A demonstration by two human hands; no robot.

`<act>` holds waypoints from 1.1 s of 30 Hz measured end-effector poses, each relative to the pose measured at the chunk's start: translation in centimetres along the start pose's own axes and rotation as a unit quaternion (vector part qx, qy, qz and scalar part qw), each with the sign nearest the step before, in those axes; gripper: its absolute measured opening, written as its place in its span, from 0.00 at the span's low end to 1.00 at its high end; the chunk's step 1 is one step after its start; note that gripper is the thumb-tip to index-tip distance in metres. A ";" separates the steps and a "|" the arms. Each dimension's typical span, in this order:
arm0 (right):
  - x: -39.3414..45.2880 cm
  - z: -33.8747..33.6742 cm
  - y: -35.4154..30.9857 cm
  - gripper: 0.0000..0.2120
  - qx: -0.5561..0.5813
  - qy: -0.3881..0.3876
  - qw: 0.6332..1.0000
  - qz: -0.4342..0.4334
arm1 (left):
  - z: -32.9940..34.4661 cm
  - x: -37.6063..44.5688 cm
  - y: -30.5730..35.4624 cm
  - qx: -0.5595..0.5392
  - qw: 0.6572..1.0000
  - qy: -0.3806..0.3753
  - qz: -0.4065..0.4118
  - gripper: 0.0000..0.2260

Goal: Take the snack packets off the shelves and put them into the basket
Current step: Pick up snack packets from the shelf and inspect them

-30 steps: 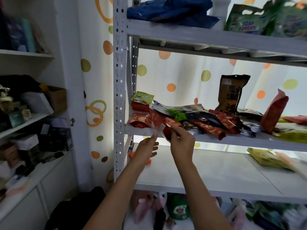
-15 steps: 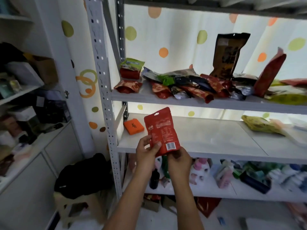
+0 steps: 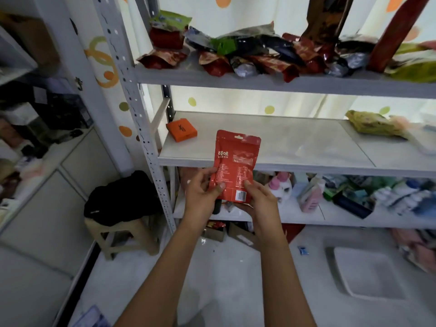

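Red packet (image 3: pixel 236 165) held upright in front of the middle shelf (image 3: pixel 295 166), printed back facing the camera. Left hand (image 3: pixel 203 191) grips its lower left edge, thumb on the face. Right hand (image 3: pixel 258 197) clasps the lower right corner by the barcode. More packets (image 3: pixel 254 55) heaped on the upper shelf. Orange box (image 3: pixel 181 129) far left on the middle shelf. White tray (image 3: pixel 368 272) on the floor, near right.
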State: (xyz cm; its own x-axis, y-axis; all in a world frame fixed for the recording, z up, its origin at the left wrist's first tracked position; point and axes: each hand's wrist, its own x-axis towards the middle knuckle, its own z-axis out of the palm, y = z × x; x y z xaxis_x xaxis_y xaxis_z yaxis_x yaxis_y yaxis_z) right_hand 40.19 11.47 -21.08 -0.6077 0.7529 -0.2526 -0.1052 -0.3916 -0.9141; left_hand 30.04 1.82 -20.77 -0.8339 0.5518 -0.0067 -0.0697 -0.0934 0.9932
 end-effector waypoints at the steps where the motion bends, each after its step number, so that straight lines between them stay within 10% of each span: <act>1: -0.2 -0.3 0.2 0.14 0.005 0.005 1.000 0.008 | 0.1 -0.4 -0.1 -0.002 1.000 -0.007 0.003 0.15; 18: -3.1 -1.2 1.3 0.14 -0.014 -0.015 0.999 0.032 | -0.3 -4.0 -0.1 0.132 0.985 -0.082 -0.071 0.11; 33: -3.7 -3.2 0.0 0.12 -0.071 0.003 0.995 -0.074 | 4.8 -4.5 1.1 -0.063 0.986 -0.045 -0.147 0.11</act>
State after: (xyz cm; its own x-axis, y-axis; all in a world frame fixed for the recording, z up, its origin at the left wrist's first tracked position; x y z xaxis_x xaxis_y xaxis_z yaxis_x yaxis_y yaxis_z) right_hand 45.00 10.36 -21.13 -0.5887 0.8003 -0.1138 -0.0798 -0.1976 -0.9770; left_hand 36.34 3.19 -19.11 -0.7152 0.6418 -0.2767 -0.3743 -0.0174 0.9271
